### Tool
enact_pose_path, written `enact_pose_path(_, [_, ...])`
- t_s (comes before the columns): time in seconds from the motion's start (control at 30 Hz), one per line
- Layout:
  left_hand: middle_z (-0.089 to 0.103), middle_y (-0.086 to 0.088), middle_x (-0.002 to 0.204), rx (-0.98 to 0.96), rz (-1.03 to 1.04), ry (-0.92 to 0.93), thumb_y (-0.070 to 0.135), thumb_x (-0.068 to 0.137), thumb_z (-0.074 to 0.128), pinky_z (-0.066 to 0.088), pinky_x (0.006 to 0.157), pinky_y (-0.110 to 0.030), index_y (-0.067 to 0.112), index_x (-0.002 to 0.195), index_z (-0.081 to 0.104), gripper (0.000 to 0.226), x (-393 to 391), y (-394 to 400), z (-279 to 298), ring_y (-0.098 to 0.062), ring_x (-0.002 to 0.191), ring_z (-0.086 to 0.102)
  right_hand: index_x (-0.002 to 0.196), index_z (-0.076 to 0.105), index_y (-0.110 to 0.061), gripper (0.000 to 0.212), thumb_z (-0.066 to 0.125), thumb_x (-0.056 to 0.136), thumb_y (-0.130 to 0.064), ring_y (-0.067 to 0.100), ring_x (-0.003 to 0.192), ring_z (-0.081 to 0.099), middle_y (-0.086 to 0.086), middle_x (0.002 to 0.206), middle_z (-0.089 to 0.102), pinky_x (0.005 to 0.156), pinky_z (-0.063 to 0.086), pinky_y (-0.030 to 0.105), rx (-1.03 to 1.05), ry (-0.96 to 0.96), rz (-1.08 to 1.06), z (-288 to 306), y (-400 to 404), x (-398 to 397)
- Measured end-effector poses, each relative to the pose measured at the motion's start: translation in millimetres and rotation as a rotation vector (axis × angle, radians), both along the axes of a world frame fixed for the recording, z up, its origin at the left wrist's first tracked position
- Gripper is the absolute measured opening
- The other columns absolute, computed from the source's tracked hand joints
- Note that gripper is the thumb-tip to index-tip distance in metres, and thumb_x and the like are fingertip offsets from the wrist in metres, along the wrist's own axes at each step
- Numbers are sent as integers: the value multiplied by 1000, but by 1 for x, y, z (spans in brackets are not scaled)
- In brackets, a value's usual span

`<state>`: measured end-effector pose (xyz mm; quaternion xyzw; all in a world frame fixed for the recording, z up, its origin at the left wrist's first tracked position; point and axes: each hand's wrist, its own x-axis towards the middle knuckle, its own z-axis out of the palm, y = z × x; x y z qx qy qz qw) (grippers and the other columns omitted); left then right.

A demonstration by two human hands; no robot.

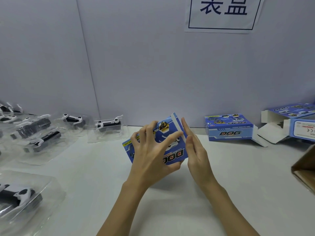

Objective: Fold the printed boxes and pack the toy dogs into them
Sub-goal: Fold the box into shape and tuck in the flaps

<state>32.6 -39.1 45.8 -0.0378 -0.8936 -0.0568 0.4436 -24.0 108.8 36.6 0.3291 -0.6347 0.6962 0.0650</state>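
I hold a blue printed "DOG" box (172,145) tilted above the middle of the table. My left hand (151,150) grips it from the front, fingers spread over its printed face. My right hand (194,147) is flat, fingers straight, pressed against the box's right end by a white flap. Black-and-white toy dogs in clear plastic trays lie to the left: one (109,124) near the wall, several (39,133) further left, one (18,196) at the near left.
A folded blue box (229,127) with an open side flap stands at the back right. More partly folded boxes (293,120) lie at the far right. A brown carton corner (305,167) juts in at the right edge. A paper sign (223,12) hangs on the wall.
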Motion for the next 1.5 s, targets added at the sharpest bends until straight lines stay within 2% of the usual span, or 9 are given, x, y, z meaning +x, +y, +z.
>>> enact_pose_path(0.2, [44,-16,150,-35,31,20,76,74,70,40,100,-58,43,148,43,86,0,-4,-2,-36,134,45,157,31,-48,61,54,103,-35,8,135,54,-32,142,50,79,63,28,102,131,-56,-1,3,-2])
enact_pose_path(0.37, [47,-14,150,-47,47,44,78,74,68,44,97,-57,41,151,44,88,0,-5,-2,-36,130,49,157,32,-50,57,52,107,-31,16,139,51,-20,149,48,79,65,33,144,213,-96,-2,6,-5])
enact_pose_path(0.53, [47,-14,150,-46,24,53,78,74,68,45,98,-57,40,150,42,89,0,-7,-3,-35,130,48,157,30,-53,56,51,107,-38,21,145,45,-8,159,41,83,65,40,218,251,-138,-5,7,-8])
enact_pose_path(0.63, [46,-15,149,-34,33,49,77,72,68,44,97,-57,40,152,40,93,0,-7,-2,-35,129,48,159,31,-46,62,58,104,-36,20,138,53,-10,151,49,82,65,37,193,249,-116,-6,6,-7])
enact_pose_path(0.73, [46,-16,148,-51,54,34,80,73,65,46,95,-56,38,158,35,99,1,-6,-2,-35,127,48,157,39,-39,56,57,104,-36,19,133,58,-11,146,54,81,65,37,154,214,-115,-7,5,-7])
enact_pose_path(0.9, [46,-14,145,-42,43,60,79,71,68,45,95,-54,37,157,39,100,2,-6,0,-34,125,47,153,48,-28,49,55,105,-32,20,132,58,-3,145,55,82,65,39,145,183,-111,-8,5,-7])
enact_pose_path(1.13, [47,-13,144,-24,52,74,77,70,74,46,94,-54,35,155,45,100,1,-7,0,-34,122,49,160,33,-39,61,58,104,-32,19,139,50,-5,151,47,87,62,30,166,223,-94,-6,0,-2])
enact_pose_path(1.33, [46,-12,146,-39,55,62,78,71,72,47,93,-53,39,155,43,97,1,-6,1,-34,125,48,157,41,-30,55,55,103,-33,20,138,52,-3,148,49,86,64,38,147,177,-99,-9,-2,-4])
enact_pose_path(1.5, [48,-13,146,-15,29,72,73,67,80,50,95,-55,32,149,54,95,1,-7,1,-35,126,51,150,41,-41,51,53,101,-37,20,139,50,-3,147,46,84,65,40,172,166,-105,-8,-3,-5])
